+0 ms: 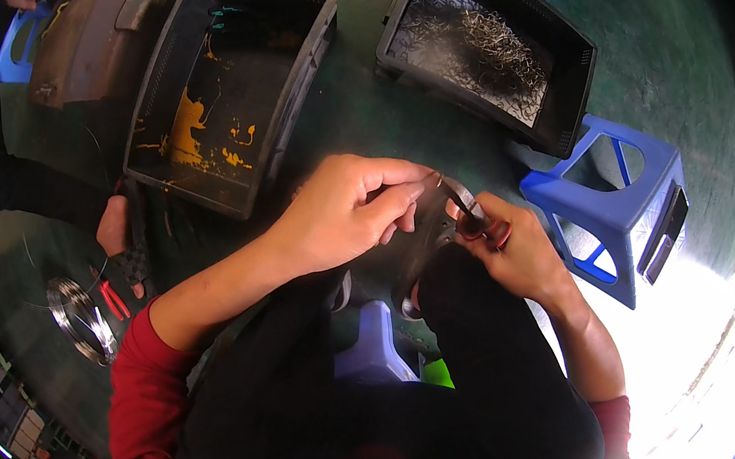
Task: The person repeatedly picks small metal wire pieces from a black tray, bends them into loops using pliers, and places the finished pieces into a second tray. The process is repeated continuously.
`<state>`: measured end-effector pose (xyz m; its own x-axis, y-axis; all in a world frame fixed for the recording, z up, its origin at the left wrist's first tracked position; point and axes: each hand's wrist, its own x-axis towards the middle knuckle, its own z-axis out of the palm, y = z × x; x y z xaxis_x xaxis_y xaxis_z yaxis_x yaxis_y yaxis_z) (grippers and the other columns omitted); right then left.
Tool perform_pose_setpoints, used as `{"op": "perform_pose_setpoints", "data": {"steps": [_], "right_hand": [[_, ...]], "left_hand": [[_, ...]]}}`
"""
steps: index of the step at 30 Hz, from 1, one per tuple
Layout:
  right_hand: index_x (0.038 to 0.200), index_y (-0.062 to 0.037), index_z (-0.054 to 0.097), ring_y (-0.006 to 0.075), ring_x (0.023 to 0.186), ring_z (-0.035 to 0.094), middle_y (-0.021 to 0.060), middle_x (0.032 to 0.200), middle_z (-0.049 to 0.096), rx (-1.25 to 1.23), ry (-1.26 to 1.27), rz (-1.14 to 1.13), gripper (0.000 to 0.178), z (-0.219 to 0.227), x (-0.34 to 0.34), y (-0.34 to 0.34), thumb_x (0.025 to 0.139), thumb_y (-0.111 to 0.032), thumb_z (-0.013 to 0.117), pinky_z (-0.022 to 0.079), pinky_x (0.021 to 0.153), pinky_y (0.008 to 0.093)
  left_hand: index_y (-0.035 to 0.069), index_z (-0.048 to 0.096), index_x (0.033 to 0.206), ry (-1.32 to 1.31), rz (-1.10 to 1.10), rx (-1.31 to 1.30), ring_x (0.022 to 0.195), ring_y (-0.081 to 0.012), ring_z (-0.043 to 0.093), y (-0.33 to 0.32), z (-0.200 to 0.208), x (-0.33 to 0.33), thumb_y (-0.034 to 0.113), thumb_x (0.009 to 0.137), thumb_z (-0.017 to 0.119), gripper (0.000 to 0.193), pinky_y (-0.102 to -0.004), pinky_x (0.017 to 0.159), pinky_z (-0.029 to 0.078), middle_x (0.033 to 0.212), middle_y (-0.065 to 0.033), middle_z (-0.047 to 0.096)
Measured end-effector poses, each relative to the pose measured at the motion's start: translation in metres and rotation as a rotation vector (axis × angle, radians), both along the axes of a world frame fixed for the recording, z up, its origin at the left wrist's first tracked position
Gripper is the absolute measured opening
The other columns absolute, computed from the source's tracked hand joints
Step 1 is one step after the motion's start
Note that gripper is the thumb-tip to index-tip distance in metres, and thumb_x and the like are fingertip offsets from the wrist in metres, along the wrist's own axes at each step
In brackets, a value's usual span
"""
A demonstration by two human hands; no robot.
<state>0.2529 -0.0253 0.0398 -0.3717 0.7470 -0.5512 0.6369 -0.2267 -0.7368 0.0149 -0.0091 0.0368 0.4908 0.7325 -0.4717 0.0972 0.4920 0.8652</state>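
Floor (685, 53), dark green, blue stool (617, 206) near right hand (522, 252), black crates (290, 110) beyond

Tight at centre: left hand (342, 210), right hand (512, 244) close together, dark metal tool (465, 199) filling gap. Above, green floor lane (351, 94) opens upward between black crate (286, 102) at upper left, second crate (567, 63) at upper right. Blue stool (619, 209) blocks right. Wire coil (61, 311), co-worker's hand (115, 228) crowd left. Dark-trousered legs (499, 332) wall off bottom.
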Motion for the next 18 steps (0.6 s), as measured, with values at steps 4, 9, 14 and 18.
{"op": "perform_pose_setpoints", "data": {"steps": [4,9,14,18], "right_hand": [[0.096,-0.0009,0.06,0.0196,0.064,0.057,0.0148,0.073,0.061,0.102,-0.011,-0.023,0.016,-0.005,-0.003,-0.001,0.082,-0.002,0.07,0.045,0.062,0.0301],[0.095,-0.0006,0.061,0.0245,0.069,0.065,0.0155,0.077,0.065,0.188,-0.032,-0.034,0.017,-0.013,-0.005,-0.005,0.08,0.005,0.067,0.048,0.065,0.0314],[0.096,-0.0005,0.061,0.0266,0.076,0.069,0.0156,0.081,0.066,0.242,-0.078,-0.03,0.02,-0.018,-0.004,-0.007,0.079,0.009,0.064,0.05,0.069,0.0327],[0.097,-0.0007,0.06,0.0305,0.079,0.068,0.0168,0.083,0.065,0.32,-0.13,0.001,0.022,-0.021,-0.004,-0.008,0.078,0.009,0.064,0.05,0.069,0.0335]], "left_hand": [[-0.004,0.064,0.118,0.026,0.05,-0.034,0.053,-0.0045,0.048,-0.005,0.006,0.005,0.009,0.099,0.051,0.027,-0.0208,0.05,0.039,0.069,-0.0036,0.061],[-0.005,0.063,0.118,0.102,0.091,-0.038,0.054,-0.0042,0.049,-0.015,0.01,0.009,0.009,0.099,0.049,0.027,-0.0206,0.05,0.04,0.07,-0.0044,0.062],[-0.006,0.063,0.115,0.167,0.088,-0.032,0.055,-0.0046,0.049,-0.02,0.006,0.012,0.007,0.099,0.049,0.025,-0.0209,0.05,0.041,0.071,-0.0061,0.062],[-0.006,0.063,0.112,0.108,0.131,-0.028,0.054,-0.0053,0.05,-0.023,0.006,0.013,0.006,0.099,0.048,0.023,-0.0214,0.05,0.041,0.072,-0.007,0.062]]}}
